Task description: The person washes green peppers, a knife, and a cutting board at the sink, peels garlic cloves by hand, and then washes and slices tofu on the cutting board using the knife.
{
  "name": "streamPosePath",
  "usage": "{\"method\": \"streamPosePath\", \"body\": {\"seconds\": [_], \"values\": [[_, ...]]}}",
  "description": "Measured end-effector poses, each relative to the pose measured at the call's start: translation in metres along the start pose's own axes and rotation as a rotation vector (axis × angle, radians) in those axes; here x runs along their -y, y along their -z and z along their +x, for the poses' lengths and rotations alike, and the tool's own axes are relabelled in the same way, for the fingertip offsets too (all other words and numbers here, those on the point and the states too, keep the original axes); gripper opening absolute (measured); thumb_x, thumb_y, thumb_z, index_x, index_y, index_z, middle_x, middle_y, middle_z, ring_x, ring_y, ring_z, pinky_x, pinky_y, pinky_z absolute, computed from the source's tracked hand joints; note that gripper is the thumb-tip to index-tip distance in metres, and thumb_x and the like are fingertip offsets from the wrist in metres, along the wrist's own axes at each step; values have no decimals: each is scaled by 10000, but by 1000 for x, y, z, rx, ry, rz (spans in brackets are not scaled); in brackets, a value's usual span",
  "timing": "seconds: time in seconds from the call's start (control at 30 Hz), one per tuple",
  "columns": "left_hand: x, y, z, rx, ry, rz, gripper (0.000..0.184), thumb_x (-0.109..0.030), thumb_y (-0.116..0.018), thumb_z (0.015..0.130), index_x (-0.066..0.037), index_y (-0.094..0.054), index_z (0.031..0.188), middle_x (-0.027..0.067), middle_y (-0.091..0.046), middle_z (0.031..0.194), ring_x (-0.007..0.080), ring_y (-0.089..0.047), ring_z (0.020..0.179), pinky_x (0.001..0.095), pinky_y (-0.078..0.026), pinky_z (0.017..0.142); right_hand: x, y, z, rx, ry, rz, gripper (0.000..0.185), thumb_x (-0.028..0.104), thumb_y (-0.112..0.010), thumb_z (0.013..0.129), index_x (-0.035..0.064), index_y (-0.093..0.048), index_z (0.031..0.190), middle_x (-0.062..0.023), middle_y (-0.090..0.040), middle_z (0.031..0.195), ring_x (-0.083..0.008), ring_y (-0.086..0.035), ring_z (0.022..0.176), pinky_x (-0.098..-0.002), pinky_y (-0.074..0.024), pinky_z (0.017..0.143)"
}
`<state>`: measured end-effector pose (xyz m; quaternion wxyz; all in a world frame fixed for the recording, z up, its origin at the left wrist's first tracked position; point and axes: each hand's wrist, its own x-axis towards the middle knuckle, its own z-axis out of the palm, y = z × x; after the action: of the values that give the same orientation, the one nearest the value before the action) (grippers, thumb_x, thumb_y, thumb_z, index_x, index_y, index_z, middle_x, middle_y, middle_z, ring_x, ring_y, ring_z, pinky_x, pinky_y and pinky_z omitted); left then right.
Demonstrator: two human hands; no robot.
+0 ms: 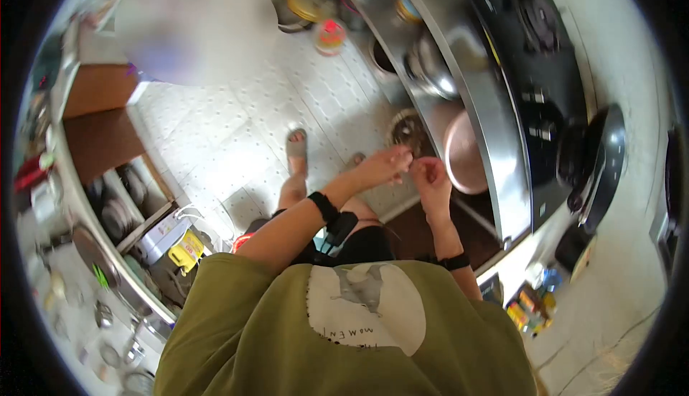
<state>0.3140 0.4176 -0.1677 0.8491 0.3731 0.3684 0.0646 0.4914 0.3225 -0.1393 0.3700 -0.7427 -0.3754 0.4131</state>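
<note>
My left hand [387, 165] reaches out in front of my body, its fingers curled and thumb and fingertips pressed together. Close beside it, the fingertips nearly meeting, is my right hand [431, 175], also bent into a pinch. Whatever lies between the fingers, if anything, is too small to make out. Just beyond both hands stands a round basket-like container [407, 129] with dark contents I cannot name. A large pale pink round vessel [465, 153] sits on the lower shelf, right of my right hand.
On the right, a black gas stove [527, 102] rests on a steel counter [495, 130], with a frying pan [603, 166] beside it. Steel pots [430, 66] fill the shelf beneath. A jar with a red lid [329, 36] stands on the tiled floor [237, 123]. Drawers [147, 195] hang open at left.
</note>
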Motion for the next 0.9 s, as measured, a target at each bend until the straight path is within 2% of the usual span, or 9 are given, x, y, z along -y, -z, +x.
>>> {"method": "streamPosePath", "body": {"seconds": [0.07,0.1,0.17,0.27,0.33,0.43,0.6,0.8,0.9], "values": [[-19,7,-37,-77,-211,73,617,-375,-630,1043,-37,-456,1529,119,-703,1189,173,-693,971,347,-582,793,41,-22,4,133,343,-282,270,66,-716,936,11,-666,1196,-64,-704,1029,-147,-654,782,-323,-551,720],[-32,18,-61,-151,-259,87,617,-375,-630,1043,-37,-456,1529,119,-703,1189,173,-693,971,347,-582,793,67,-39,5,196,331,-312,259,49,-716,928,7,-665,1178,-78,-734,1029,-164,-694,839,-322,-568,765],[-51,37,-111,-308,-524,521,513,-303,-601,1064,-16,-503,1478,124,-721,1120,169,-696,891,337,-576,784,119,-72,2,315,352,-195,257,46,-718,931,5,-661,1179,-89,-739,1022,-166,-708,867,-315,-568,780],[-77,59,-190,-427,-410,302,448,-253,-570,1080,-20,-525,1460,124,-732,1039,164,-698,839,324,-574,765,189,-119,-14,500,359,-69,253,32,-708,950,3,-649,1194,-105,-745,1031,-160,-729,910,-296,-568,821],[-80,73,-235,-568,-443,250,371,-215,-552,1083,-9,-571,1391,112,-728,990,160,-697,815,319,-576,756,204,-151,-13,710,408,63,231,23,-686,970,-4,-640,1195,-95,-744,1024,-147,-723,898,-291,-566,834],[-81,103,-311,-583,-450,196,275,-175,-521,1083,8,-625,1259,83,-701,922,158,-685,761,321,-572,726,252,-203,-32,892,433,18,250,12,-651,993,-12,-647,1242,-79,-745,1036,-138,-717,927,-291,-568,842],[-68,158,-429,-773,-553,38,278,-162,-488,1079,-19,-643,1260,77,-703,919,152,-679,752,318,-565,702,323,-318,-73,1143,507,68,275,20,-594,1021,-26,-652,1286,-112,-738,1100,-153,-717,954,-293,-583,865],[-20,230,-551,-1241,-728,18,258,-71,-528,1019,-57,-674,1232,75,-710,908,122,-668,752,296,-562,705,398,-453,-116,1255,701,-20,255,60,-581,1036,-17,-661,1265,-122,-751,1070,-156,-717,892,-287,-584,817],[9,256,-604,-1553,-763,-94,183,-56,-540,1003,-85,-659,1140,44,-693,877,119,-594,647,293,-514,611,436,-507,-132,1310,824,-82,228,71,-579,1038,-7,-689,1221,-104,-760,975,-138,-706,799,-261,-564,749]]}}
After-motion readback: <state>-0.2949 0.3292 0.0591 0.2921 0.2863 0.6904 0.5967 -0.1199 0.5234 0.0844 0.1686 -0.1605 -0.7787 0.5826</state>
